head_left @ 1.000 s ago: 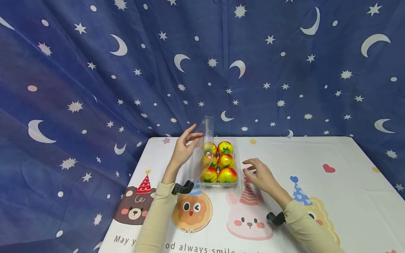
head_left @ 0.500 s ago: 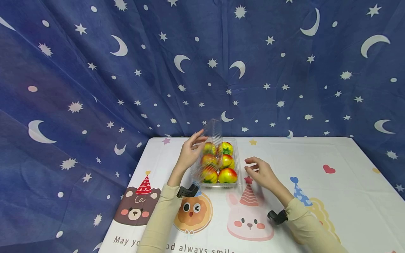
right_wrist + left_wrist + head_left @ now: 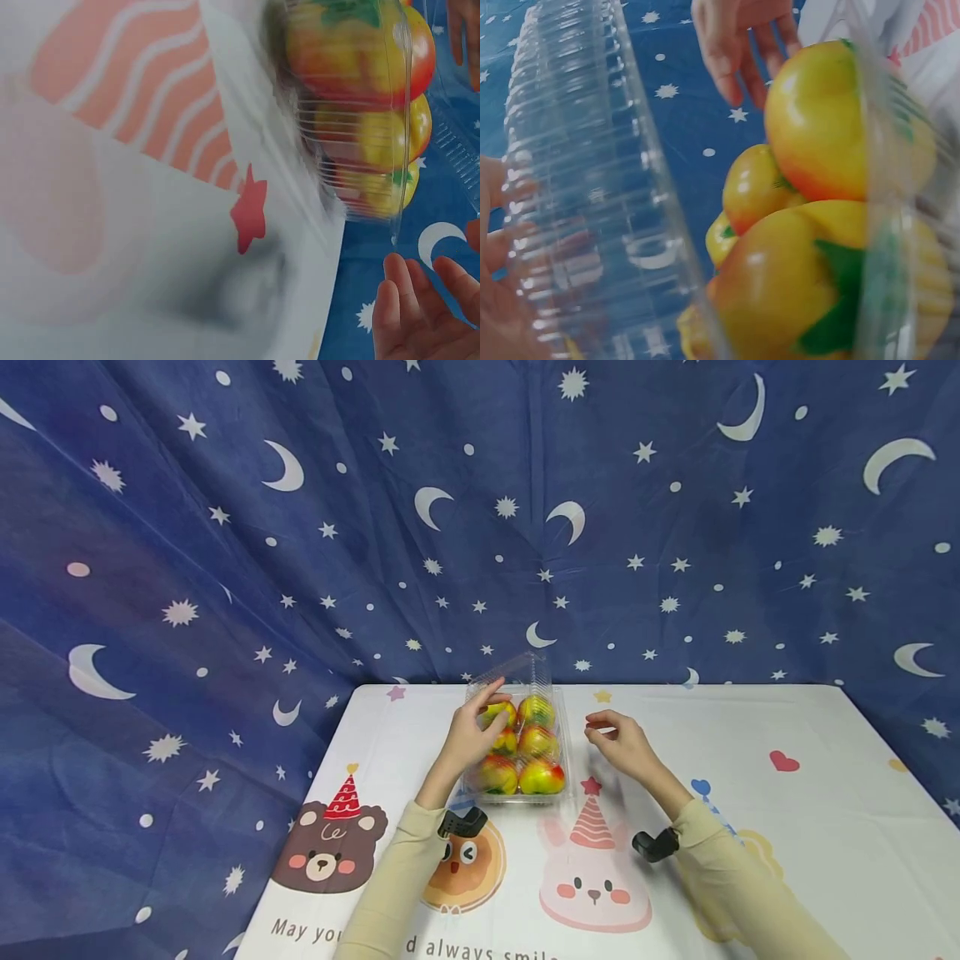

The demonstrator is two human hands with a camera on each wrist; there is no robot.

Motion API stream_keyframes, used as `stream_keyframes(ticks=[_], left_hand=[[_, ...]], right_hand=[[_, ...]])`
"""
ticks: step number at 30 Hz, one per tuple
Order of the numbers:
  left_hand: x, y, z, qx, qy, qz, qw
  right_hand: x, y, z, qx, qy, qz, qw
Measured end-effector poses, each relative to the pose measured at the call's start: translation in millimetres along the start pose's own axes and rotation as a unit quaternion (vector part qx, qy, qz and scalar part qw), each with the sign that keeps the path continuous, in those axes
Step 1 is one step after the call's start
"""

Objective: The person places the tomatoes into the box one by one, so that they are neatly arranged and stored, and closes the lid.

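Note:
A clear plastic clamshell box (image 3: 564,768) holds several yellow-and-red fruits (image 3: 542,777) with green star-shaped leaves, set in two columns. Its hinged lid (image 3: 531,670) leans over them, partly lowered. My left hand (image 3: 467,737) is against the lid's outer side with fingers extended; in the left wrist view its fingers show through the ribbed lid (image 3: 592,150). Just right of the box hovers my right hand (image 3: 624,747), fingers slightly bent and holding nothing. In the right wrist view, its fingertips (image 3: 395,264) are near the rim of the ribbed box wall (image 3: 352,142).
A white tablecloth (image 3: 840,827) printed with cartoon faces and lettering covers the table. Behind and to the left hangs a dark blue curtain (image 3: 645,610) with moons and stars. Each wrist wears a black camera, such as the left one (image 3: 462,822).
My left hand has moved right, swinging the lid from nearly upright down over the fruits. The right hand has shifted slightly away toward the back, its fingers drawn closer together.

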State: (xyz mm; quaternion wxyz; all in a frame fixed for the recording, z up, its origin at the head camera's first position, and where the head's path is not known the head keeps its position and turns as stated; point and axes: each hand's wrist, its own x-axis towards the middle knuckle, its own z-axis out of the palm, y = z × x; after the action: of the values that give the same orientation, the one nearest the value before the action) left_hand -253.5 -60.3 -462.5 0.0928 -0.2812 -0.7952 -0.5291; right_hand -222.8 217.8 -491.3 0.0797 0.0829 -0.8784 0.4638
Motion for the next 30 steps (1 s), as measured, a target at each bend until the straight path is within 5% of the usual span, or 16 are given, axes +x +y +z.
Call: stream_keyframes(ticks=[30], left_hand=[[-3.1, -8.5, 22.5, 0.027, -0.036, 0.008, 0.999]], right_hand=[[71, -4, 7, 0.084, -0.062, 0.088, 0.991]])
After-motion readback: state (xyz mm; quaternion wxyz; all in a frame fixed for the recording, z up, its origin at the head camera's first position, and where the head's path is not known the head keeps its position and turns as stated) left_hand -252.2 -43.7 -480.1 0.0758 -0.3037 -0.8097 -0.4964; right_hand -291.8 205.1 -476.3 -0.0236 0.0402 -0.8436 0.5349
